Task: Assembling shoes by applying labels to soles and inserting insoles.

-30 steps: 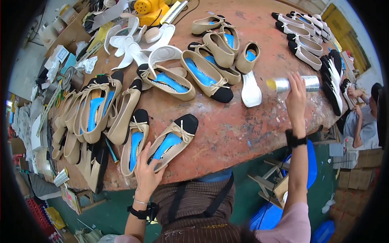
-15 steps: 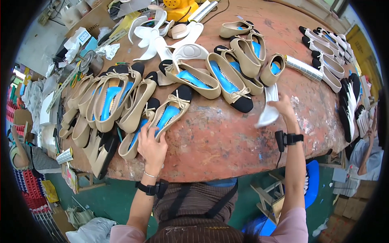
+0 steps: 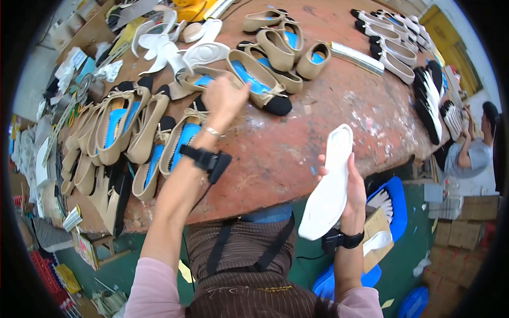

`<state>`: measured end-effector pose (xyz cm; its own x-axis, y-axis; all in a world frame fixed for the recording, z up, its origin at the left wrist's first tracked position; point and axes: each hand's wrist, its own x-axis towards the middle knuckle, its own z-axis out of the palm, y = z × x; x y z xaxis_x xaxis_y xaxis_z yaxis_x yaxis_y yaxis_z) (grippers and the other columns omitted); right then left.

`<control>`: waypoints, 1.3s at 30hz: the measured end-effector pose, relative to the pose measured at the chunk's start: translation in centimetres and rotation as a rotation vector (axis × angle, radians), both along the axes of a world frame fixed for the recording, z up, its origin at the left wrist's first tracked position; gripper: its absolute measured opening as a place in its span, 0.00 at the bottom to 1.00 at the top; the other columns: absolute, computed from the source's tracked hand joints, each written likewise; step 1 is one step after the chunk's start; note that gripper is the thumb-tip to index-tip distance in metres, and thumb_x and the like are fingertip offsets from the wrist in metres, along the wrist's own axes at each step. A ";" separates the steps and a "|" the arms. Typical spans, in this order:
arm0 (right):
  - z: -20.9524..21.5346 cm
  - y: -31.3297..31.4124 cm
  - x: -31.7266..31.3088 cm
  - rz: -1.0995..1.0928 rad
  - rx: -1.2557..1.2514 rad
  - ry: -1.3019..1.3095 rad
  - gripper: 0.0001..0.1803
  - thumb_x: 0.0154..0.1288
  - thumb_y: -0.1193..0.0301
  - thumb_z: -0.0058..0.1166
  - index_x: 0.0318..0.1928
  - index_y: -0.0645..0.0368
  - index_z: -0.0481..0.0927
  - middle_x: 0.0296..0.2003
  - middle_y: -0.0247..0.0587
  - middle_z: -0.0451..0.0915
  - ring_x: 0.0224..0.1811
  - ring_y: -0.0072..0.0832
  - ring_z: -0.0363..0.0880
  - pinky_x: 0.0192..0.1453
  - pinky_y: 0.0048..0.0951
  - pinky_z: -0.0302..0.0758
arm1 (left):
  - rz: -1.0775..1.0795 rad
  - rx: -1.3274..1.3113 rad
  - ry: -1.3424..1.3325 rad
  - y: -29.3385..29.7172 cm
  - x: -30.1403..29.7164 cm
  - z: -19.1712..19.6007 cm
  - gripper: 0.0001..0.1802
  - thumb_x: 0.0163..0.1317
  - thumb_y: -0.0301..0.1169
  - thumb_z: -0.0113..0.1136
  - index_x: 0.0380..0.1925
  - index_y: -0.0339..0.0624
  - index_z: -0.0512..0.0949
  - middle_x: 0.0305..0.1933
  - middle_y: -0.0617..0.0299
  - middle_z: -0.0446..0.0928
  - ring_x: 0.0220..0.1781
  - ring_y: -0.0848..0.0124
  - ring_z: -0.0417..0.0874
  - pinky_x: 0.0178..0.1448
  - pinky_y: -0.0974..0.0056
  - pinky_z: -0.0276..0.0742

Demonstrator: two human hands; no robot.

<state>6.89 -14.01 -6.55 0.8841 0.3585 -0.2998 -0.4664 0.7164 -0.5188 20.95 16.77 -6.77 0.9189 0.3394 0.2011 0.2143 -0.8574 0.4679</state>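
Note:
In my right hand (image 3: 354, 199), a long white shoe sole (image 3: 330, 185) with a raised rim is held upright near the table's front edge, thumb on one side and fingers on the other. My left hand (image 3: 225, 99) reaches across to the heel end of a beige ballet flat (image 3: 204, 80) with a blue lining; its fingers are curled and partly hidden behind the back of the hand. Touching distance to its right lies another beige flat (image 3: 254, 82) with a black toe and bow. Below my left wrist stands a further flat (image 3: 183, 139), partly covered by the forearm.
Beige flats (image 3: 111, 127) crowd the table's left side. White soles (image 3: 207, 53) are heaped at the back, near a yellow machine (image 3: 188, 10). A shiny roll (image 3: 358, 58) lies behind, with more shoes (image 3: 392, 53) at far right. A person (image 3: 469, 148) sits beyond the right edge.
My left hand has left the front-left flats and moved up and right to another flat. My right hand has brought the white sole down toward me, its broad face now turned into view.

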 end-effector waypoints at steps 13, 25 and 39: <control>4.8 4.2 -5.2 0.002 -1.041 -0.605 0.26 0.75 0.61 0.45 0.61 0.69 0.78 0.54 0.51 0.80 0.45 0.33 0.75 0.53 0.32 0.72 | -0.820 0.049 0.035 3.7 -21.8 2.7 0.10 0.51 0.31 0.74 0.31 0.41 0.84 0.36 0.57 0.79 0.48 0.57 0.79 0.50 0.55 0.76; 2.0 11.9 -7.4 0.218 -1.274 -1.643 0.22 0.48 0.72 0.62 0.49 0.58 0.86 0.53 0.42 0.82 0.51 0.37 0.79 0.53 0.39 0.71 | -0.099 -1.228 0.571 3.5 -26.9 4.1 0.18 0.70 0.36 0.64 0.50 0.31 0.84 0.36 0.56 0.86 0.33 0.77 0.84 0.29 0.72 0.80; -1.6 11.6 -0.9 0.150 -1.434 -1.529 0.13 0.48 0.73 0.60 0.37 0.58 0.86 0.43 0.35 0.83 0.48 0.33 0.79 0.56 0.37 0.71 | -0.568 -0.121 0.071 8.5 -24.2 -4.1 0.19 0.46 0.22 0.75 0.40 0.41 0.83 0.70 0.45 0.71 0.68 0.46 0.75 0.68 0.50 0.75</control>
